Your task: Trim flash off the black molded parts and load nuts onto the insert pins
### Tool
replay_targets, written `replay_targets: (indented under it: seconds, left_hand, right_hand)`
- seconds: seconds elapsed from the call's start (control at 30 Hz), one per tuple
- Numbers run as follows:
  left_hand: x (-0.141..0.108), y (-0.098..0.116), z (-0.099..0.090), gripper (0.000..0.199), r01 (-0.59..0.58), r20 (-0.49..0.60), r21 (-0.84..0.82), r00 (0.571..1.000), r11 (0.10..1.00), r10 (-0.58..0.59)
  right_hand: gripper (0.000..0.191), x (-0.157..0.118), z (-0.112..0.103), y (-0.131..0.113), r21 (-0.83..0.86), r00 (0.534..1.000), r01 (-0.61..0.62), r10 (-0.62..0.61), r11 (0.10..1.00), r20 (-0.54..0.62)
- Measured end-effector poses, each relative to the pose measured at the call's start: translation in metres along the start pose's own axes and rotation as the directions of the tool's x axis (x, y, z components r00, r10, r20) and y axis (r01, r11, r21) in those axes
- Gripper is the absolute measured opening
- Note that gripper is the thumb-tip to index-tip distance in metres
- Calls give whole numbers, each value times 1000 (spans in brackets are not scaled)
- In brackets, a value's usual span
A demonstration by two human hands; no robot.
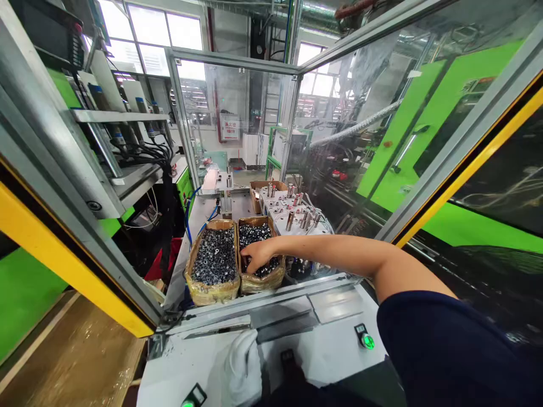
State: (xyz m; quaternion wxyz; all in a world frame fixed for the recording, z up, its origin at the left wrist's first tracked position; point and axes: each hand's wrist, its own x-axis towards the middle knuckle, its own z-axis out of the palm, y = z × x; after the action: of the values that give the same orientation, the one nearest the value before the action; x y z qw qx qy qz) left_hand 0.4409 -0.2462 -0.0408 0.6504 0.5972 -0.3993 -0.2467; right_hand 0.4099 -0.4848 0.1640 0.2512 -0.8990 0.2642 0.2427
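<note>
My right hand reaches into the right-hand taped cardboard box, its fingers bent down among small dark metal parts. What the fingertips hold, if anything, is hidden. Beside it stands a second taped box, filled with small metal rings. My left hand does not show. A white glove or cloth lies on the white front panel.
Behind the boxes stands a fixture plate with upright metal pins. Another cardboard box is beside it. Framed clear panels enclose the bench. A green-lit button sits on the front panel. A press stands at left.
</note>
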Motion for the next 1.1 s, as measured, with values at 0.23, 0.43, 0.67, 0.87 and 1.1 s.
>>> replay_targets:
  seconds: [0.23, 0.43, 0.67, 0.87, 1.1]
  left_hand:
    - [22, 32, 0, 28, 7, -153, 21, 988, 1000, -4]
    - [76, 132, -2, 19, 418, 114, -634, 883, 650, -456]
    - [126, 186, 36, 26, 519, 361, -835, 767, 182, -530]
    - [133, 184, 56, 24, 433, 302, -888, 802, 154, -516]
    - [131, 179, 58, 19, 503, 367, -853, 765, 135, -529]
  right_hand:
    - [23, -8, -1, -5, -123, 996, 19, -29, 992, -81]
    - [23, -26, -17, -8, -303, 958, -47, -43, 952, -283]
    - [24, -71, -24, -34, -274, 850, 201, -307, 940, -428]
    - [22, -87, -22, -32, -253, 856, 182, -280, 950, -434]
    - [24, -87, -74, 7, -211, 784, 59, -176, 976, -595]
